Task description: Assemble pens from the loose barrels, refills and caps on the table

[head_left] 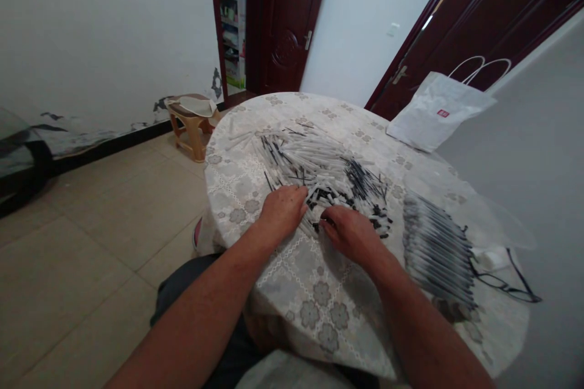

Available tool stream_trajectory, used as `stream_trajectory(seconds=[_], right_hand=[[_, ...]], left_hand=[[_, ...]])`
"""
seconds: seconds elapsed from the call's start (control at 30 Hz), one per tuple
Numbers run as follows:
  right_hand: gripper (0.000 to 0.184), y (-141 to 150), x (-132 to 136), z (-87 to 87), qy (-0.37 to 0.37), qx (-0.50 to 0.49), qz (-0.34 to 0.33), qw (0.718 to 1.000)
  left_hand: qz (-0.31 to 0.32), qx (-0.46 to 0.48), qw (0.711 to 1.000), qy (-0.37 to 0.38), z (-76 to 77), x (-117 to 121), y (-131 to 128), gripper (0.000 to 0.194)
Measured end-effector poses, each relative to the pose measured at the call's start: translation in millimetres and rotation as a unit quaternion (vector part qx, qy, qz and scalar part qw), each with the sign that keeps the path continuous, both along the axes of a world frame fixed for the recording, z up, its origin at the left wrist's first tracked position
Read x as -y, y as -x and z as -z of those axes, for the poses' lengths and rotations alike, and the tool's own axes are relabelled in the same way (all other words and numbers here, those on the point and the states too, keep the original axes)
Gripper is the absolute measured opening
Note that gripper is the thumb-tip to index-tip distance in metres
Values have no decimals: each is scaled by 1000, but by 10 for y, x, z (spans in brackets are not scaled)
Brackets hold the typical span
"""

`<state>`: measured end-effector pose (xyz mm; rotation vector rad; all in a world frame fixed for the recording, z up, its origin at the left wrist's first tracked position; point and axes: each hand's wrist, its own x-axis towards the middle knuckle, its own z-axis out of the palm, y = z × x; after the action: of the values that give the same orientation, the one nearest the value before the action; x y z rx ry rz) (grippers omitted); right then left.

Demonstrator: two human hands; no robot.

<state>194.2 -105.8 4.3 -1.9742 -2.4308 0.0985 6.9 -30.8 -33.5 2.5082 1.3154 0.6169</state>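
Observation:
Both my hands are at the near side of a pile of pen parts on a round table. My left hand [285, 208] has its fingers curled at the pile's left edge; what they hold, if anything, is hidden. My right hand [350, 232] is closed in a pinch, its fingertips by the small black and white pen caps [329, 196]; the piece between them is too small to name. Beyond lie many loose whitish pen barrels [310, 155] and a bundle of thin dark refills [360, 177]. To the right, pens [435, 249] are stacked in a neat row.
A patterned tablecloth [319, 310] covers the table. Black-framed glasses [502, 284] lie at the right edge beside clear plastic [497, 219]. A white paper bag [433, 110] stands at the back right. Left of the table is a low stool [194, 124].

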Motion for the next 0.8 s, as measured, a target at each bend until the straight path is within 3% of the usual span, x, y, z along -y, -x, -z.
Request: stream_trajectory(seconds=[0.17, 0.27, 0.37, 0.47, 0.57, 0.67, 0.8], right_hand=[[14, 63, 89, 98, -16, -42, -24, 999], [16, 37, 102, 132, -16, -62, -41, 997], [14, -44, 67, 160, -38, -73, -24, 996], [16, -99, 29, 188, -80, -95, -1, 992], [20, -96, 10, 226, -86, -110, -9, 990], [23, -125, -37, 282, -99, -98, 16, 990], [26, -260, -151, 363, -143, -80, 78, 983]], left_hand=[[5, 43, 998, 35, 30, -23, -44, 22], [8, 135, 990, 51, 15, -64, -45, 23], [-2, 259, 962, 84, -88, -116, -4, 17], [-32, 396, 899, 183, -222, -155, 57, 10], [-59, 542, 791, 278, -305, -179, 115, 10], [-68, 637, 695, 328, -335, -200, 171, 15], [-71, 688, 632, 349, -358, -226, 243, 25]])
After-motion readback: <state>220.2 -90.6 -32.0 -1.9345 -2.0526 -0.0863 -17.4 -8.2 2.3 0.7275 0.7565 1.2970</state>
